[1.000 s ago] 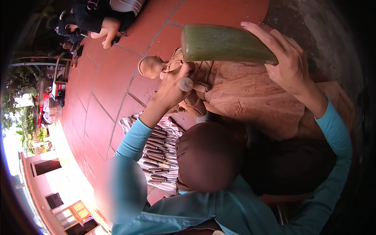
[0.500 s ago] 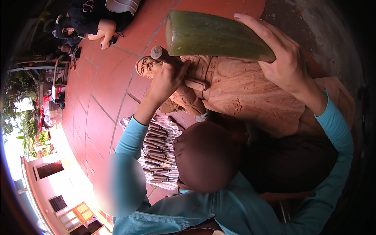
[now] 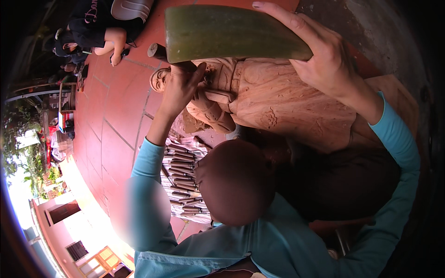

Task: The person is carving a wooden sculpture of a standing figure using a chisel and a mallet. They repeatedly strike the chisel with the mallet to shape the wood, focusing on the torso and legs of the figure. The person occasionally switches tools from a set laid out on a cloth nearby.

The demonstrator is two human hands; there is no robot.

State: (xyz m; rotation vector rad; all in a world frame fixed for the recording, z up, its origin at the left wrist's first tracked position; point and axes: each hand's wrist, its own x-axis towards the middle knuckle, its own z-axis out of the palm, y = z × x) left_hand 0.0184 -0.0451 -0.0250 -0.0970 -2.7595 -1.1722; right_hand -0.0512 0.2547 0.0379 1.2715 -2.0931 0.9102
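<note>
A large carved wooden statue (image 3: 282,99) of a robed figure lies on its back across the space before me, its smiling head at the left. My left hand (image 3: 180,90) is closed round a wood-carving chisel (image 3: 156,50) over the statue's upper body; its round wooden handle end points up, and its blade is hidden. Higher up, my right hand (image 3: 327,60) grips the narrow right end of a green, wedge-shaped mallet (image 3: 232,33), index finger stretched along it. The mallet's broad left end overlaps the chisel handle in view; whether they touch I cannot tell.
Several wooden-handled chisels (image 3: 183,178) lie on a striped cloth (image 3: 203,147) on the red tiled floor (image 3: 116,106). My brown-clad knee (image 3: 236,180) is beside the statue. Another person (image 3: 99,34) sits at upper left near a light plastic chair (image 3: 132,8).
The mallet has moved left with my right hand, toward the chisel handle and partly in front of it. My left hand keeps its grip. The whole view has shifted slightly.
</note>
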